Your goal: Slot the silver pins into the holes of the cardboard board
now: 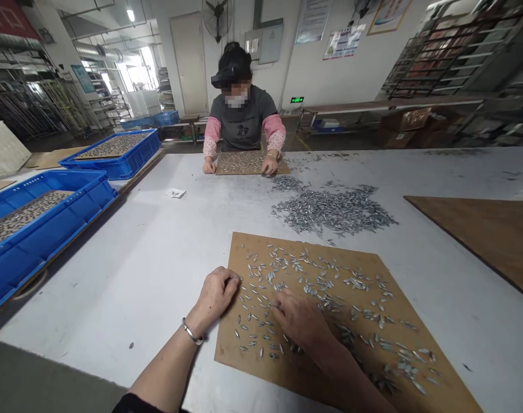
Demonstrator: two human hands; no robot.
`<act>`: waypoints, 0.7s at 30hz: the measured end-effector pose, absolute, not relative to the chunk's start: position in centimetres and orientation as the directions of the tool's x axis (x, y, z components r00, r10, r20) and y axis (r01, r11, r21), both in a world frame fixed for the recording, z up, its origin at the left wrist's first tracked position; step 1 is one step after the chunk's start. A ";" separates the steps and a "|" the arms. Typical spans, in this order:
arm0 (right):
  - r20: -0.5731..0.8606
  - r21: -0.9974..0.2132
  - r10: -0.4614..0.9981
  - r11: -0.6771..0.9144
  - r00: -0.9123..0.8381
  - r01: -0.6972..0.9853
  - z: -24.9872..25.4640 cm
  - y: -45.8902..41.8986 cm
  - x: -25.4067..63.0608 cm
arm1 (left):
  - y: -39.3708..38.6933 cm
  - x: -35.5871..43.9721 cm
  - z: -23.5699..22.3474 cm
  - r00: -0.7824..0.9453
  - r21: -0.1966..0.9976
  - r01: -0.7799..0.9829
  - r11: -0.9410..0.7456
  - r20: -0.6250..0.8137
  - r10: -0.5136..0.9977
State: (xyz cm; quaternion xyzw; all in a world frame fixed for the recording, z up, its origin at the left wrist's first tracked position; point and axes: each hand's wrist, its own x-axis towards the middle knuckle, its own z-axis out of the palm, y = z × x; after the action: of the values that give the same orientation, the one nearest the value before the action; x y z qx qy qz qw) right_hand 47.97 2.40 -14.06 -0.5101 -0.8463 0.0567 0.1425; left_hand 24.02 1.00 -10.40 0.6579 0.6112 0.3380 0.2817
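A brown board point(295, 378) lies on the white table, scattered with small silvery spindle-shaped pieces point(325, 298). Those near its left side lie spaced apart; others are in clumps. My left hand point(218, 293), a bracelet on its wrist, rests at the board's left edge with the fingers curled in; whatever may be in them is hidden. Over the left-middle of the board, my right hand point(302, 318) is closed, its bent fingertips down among the pieces. Whether it pinches one cannot be made out. Beyond the board lies a large loose pile point(334, 209) of the same pieces.
Across the table point(158, 258) a co-worker point(244, 115) has both hands at another board point(244, 162) covered with pieces. Blue crates point(72, 212) holding filled boards stand at left. A darker brown board point(480, 229) lies at right, and a scrap of white paper point(175, 193) at left.
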 end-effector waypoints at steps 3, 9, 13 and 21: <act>0.029 -0.308 0.909 0.405 -0.417 0.861 -13.2 2.6 47.8 | 1.0 24.0 -10.5 0.024 0.776 0.624 -0.093 0.100 0.995; -0.096 -0.392 0.914 0.329 -0.394 0.859 -11.9 2.9 48.0 | 1.0 24.1 -10.4 0.037 0.784 0.613 -0.098 0.096 0.995; -0.046 -0.435 0.906 0.361 -0.420 0.825 -11.9 3.4 48.5 | 1.0 24.0 -10.4 0.026 0.781 0.618 -0.089 0.092 0.995; 0.078 -0.280 0.841 0.534 -0.536 0.797 -13.5 4.0 48.6 | 1.0 24.0 -10.5 0.017 0.785 0.613 -0.088 0.098 0.995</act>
State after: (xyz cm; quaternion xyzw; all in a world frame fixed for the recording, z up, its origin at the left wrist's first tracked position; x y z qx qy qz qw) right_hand 48.63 3.95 -13.49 -0.4707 -0.8699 0.1060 0.1020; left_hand 23.95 1.05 -10.55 0.6551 0.6137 0.3389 0.2818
